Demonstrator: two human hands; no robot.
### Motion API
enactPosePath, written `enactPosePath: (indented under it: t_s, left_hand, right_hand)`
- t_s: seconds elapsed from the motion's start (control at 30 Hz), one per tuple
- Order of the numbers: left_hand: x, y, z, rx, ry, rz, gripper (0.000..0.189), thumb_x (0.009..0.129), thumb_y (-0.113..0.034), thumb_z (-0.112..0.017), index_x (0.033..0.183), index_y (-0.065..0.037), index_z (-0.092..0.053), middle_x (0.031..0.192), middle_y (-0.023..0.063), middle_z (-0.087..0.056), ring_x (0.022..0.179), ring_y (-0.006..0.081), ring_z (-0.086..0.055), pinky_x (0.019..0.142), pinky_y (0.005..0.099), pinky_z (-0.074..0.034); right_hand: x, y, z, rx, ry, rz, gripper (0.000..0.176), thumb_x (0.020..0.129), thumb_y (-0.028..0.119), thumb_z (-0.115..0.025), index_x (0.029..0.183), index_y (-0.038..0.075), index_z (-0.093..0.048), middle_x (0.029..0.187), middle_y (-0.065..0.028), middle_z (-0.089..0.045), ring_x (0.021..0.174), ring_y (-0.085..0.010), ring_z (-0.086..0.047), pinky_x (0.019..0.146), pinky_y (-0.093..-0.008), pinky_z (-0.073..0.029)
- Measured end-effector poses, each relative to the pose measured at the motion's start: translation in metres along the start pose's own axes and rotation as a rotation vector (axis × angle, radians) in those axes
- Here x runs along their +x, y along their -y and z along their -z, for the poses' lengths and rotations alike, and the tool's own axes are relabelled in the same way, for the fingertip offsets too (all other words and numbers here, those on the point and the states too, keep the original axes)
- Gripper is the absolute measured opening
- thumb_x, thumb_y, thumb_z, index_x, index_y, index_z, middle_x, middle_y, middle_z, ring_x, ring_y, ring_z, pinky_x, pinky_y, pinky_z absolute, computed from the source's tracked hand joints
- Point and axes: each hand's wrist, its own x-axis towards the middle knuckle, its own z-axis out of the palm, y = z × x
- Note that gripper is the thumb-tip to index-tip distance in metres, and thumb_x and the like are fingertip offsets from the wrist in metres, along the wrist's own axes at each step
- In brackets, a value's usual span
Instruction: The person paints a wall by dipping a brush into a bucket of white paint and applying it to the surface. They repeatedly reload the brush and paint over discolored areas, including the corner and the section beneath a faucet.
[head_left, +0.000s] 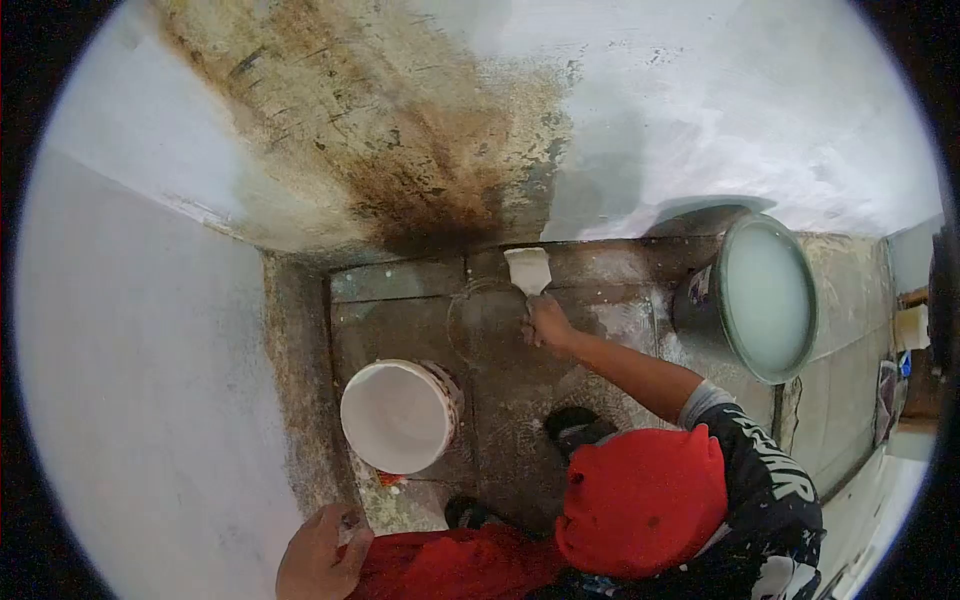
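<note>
Close to the far wall (430, 150), the right hand (547, 325) is closed around the brush (529, 270), probably light and soft-tipped, best held by its handle (535, 295), while I cannot tell whether the half-curled near-left left hand (322, 558) holds anything.

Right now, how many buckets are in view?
2: a white bucket at lower left, and a dark bucket of cloudy liquid at right. The cluttered right edge could hide others.
</note>
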Motion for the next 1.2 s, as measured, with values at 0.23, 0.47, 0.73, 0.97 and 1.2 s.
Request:
enactPosePath:
  t_s: [0.23,0.47,0.73,0.97,1.2]
  left_hand:
    - [0.003,-0.007,0.002,0.050,0.023,0.040,0.035,0.094,-0.028,-0.059,0.118,-0.002,-0.058,0.113,0.0227,-0.064,0.107,0.0414,-0.060,0.092,0.0465,-0.046]
    - [0.001,-0.002,-0.001,0.050,-0.011,0.039,0.037,0.093,-0.030,-0.061,0.119,-0.004,-0.057,0.114,0.0217,-0.064,0.108,0.0409,-0.060,0.093,0.0466,-0.047]
    - [-0.003,0.001,0.001,0.039,0.026,0.033,0.043,0.095,-0.030,-0.058,0.128,-0.003,-0.053,0.122,0.0220,-0.061,0.117,0.0384,-0.057,0.099,0.0431,-0.043]
    - [0.001,0.005,-0.001,0.002,-0.014,-0.001,0.036,0.092,-0.024,-0.062,0.120,-0.002,-0.057,0.112,0.0206,-0.065,0.108,0.0388,-0.061,0.095,0.0436,-0.046]
    - [-0.001,0.002,0.000,0.030,-0.036,-0.009,0.034,0.092,-0.024,-0.062,0.118,-0.002,-0.057,0.108,0.0204,-0.066,0.105,0.0382,-0.062,0.091,0.0438,-0.047]
  right_hand:
    - [0.004,0.009,0.000,-0.078,0.004,-0.044,0.026,0.101,0.030,-0.039,0.112,0.007,-0.035,0.081,-0.0076,-0.050,0.053,-0.0162,-0.050,0.044,-0.0317,-0.043]
    - [0.022,-0.006,0.002,-0.001,0.024,0.004,0.024,0.103,0.028,-0.040,0.114,0.007,-0.034,0.080,-0.0068,-0.048,0.054,-0.0154,-0.047,0.046,-0.0326,-0.044]
    - [0.009,0.003,-0.002,0.142,0.070,0.043,0.023,0.102,0.028,-0.040,0.112,0.008,-0.037,0.077,-0.0051,-0.047,0.053,-0.0153,-0.048,0.044,-0.0315,-0.044]
    - [0.015,-0.005,0.004,-0.051,0.070,0.036,0.021,0.101,0.030,-0.041,0.104,0.009,-0.039,0.075,-0.0037,-0.046,0.053,-0.0151,-0.047,0.042,-0.0312,-0.043]
    - [0.020,0.000,0.001,0.109,0.080,0.049,0.018,0.100,0.028,-0.042,0.100,0.011,-0.039,0.073,-0.0037,-0.046,0.055,-0.0158,-0.048,0.045,-0.0342,-0.044]
